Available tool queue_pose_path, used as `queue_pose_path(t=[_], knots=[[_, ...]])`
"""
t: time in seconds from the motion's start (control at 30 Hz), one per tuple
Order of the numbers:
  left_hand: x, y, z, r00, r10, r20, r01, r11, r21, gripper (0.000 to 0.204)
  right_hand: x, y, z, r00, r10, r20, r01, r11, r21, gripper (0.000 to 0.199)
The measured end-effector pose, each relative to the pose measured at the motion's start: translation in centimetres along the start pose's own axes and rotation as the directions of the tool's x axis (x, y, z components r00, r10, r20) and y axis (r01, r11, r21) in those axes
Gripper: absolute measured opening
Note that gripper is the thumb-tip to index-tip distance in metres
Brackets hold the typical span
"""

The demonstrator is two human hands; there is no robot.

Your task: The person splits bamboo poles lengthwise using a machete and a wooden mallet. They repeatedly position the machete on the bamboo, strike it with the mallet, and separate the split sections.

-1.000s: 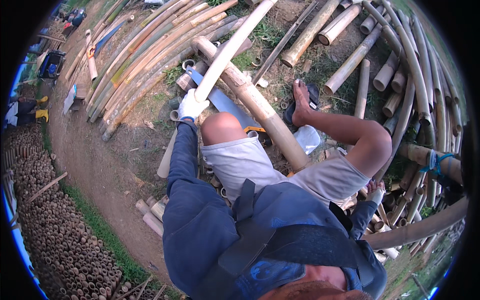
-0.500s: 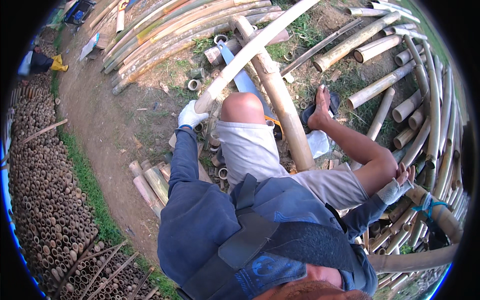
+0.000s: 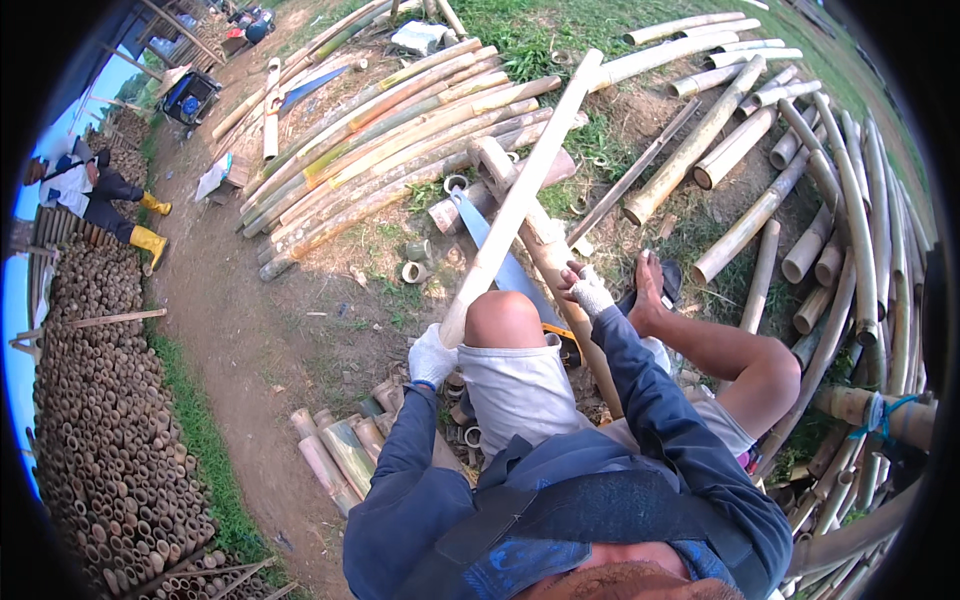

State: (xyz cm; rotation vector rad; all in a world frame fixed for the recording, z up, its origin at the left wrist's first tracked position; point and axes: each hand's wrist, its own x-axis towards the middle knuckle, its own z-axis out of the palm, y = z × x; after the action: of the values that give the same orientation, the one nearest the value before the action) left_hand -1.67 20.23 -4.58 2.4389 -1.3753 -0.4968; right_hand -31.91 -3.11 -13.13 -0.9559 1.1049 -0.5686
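Head view, centre of the frame.

- Left hand [image 3: 432, 355], white-gloved: your grip is wrapped around the near end of the pale bamboo pole [image 3: 520, 195], which runs from beside your bare knee [image 3: 503, 318] up and right towards the upper middle of the frame.
- Right hand [image 3: 588, 290], white-gloved: it rests on the thicker bamboo culm [image 3: 545, 250] lying under the pole; fingers curled over it, but you cannot tell from here whether they clasp it or only press down.
- Handsaw [image 3: 495, 245]: blue-grey blade flat on the ground between pole and culm, handle hidden behind your knee. Neither hand touches it.
- Bare foot [image 3: 645, 290]: right of centre, planted just beside the culm.
- Surroundings: stacked bamboo poles [image 3: 400, 140] upper left; cut bamboo rings [image 3: 415, 270] on the dirt; stacked bamboo segments [image 3: 110, 400] at left edge; a second person [image 3: 95, 195] far left.

Judged step: positioning the pole across the culm. The next move likely calls for steadying both pieces before any reach for the saw.
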Motion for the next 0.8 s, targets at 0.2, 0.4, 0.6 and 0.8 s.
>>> queue_pose_path(t=[0.2, 0.4, 0.6, 0.8], knots=[[-2.4, 0.9, -0.8, 0.992, 0.078, -0.094, -0.087, 0.992, -0.092, 0.061, 9.0, -6.8, 4.6, 0.988, -0.04, 0.147, -0.029, 0.896, 0.444, 0.073], [0.8, 4.9, -3.6, 0.95, 0.154, -0.27, -0.206, 0.962, -0.178, 0.066, 4.3, -24.6, 7.4, 0.846, -0.515, -0.134, 0.505, 0.697, 0.509, 0.073], [5.8, 14.1, -7.5, 0.771, 0.383, -0.508, -0.585, 0.741, -0.33, 0.068, -8.3, -41.1, 7.7, 0.424, -0.891, -0.162, 0.906, 0.414, 0.092, 0.081], [7.0, 18.0, -17.1, 0.489, 0.423, -0.763, -0.785, 0.594, -0.174, 0.067, -19.0, -51.3, 6.2, 0.184, -0.979, -0.087, 0.917, 0.203, -0.343, 0.094]])
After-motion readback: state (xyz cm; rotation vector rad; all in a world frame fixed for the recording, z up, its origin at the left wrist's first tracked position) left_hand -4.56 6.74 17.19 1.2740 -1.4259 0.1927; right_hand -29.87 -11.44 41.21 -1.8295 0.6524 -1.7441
